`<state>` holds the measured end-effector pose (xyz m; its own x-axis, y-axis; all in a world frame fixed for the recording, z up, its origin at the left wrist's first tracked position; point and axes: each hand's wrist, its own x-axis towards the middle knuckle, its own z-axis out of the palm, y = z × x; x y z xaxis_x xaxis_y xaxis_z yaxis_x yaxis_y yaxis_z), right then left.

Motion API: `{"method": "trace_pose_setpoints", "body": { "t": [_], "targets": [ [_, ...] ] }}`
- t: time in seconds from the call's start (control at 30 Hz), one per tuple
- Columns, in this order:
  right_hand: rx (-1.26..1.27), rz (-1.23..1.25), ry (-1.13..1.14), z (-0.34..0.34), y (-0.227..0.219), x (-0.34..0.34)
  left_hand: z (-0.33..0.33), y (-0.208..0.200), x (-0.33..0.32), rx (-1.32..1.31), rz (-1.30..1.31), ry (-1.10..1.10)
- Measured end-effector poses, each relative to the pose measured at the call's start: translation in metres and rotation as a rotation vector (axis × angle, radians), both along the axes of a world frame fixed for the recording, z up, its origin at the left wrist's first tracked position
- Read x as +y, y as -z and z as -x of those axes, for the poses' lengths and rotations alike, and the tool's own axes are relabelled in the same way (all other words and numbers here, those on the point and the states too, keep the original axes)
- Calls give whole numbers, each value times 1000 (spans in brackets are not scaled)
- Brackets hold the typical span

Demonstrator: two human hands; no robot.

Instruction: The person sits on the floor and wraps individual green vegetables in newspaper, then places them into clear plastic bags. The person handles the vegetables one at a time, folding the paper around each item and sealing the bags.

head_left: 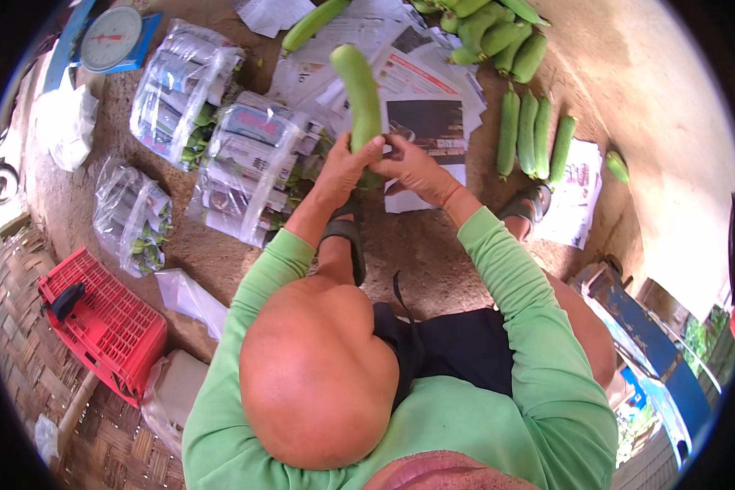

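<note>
A long, pale green, slightly curved gourd point(358, 90) stands up from my left hand point(340, 167), whose fingers wrap round its lower part. My right hand point(416, 171) is beside it, its thumb and fingers closed together at the tip of my left thumb. Whatever they pinch there is too small and hidden to make out. Beneath both hands lie overlapping newspaper sheets point(429, 122) on the ground. To the left, a clear plastic bag point(249, 167) holds newspaper-wrapped bundles with green ends showing.
More wrapped bundles fill two other bags point(175, 90) point(131, 216). A dial scale point(110, 39) stands far left, with a red plastic crate point(110, 322) nearer. Several gourds lie in a row point(535, 135), others in a pile point(498, 33). A blue bench point(637, 327) is at right.
</note>
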<state>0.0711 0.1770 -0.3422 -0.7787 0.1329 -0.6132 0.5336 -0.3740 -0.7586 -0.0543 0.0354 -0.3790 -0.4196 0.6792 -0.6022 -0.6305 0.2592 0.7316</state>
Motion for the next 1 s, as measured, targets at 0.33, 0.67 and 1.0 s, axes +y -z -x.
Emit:
{"method": "trace_pose_setpoints", "body": {
  "t": [0.33,0.67,1.0],
  "targets": [
    [-367,-1232,-123,-107,76,117,-23,6,-15,60,66,112],
    [-461,-1181,153,-71,104,99,-25,-4,-17,252,218,315],
    [-466,-1093,30,-73,126,118,-31,14,-18,328,127,364]
  ]
}}
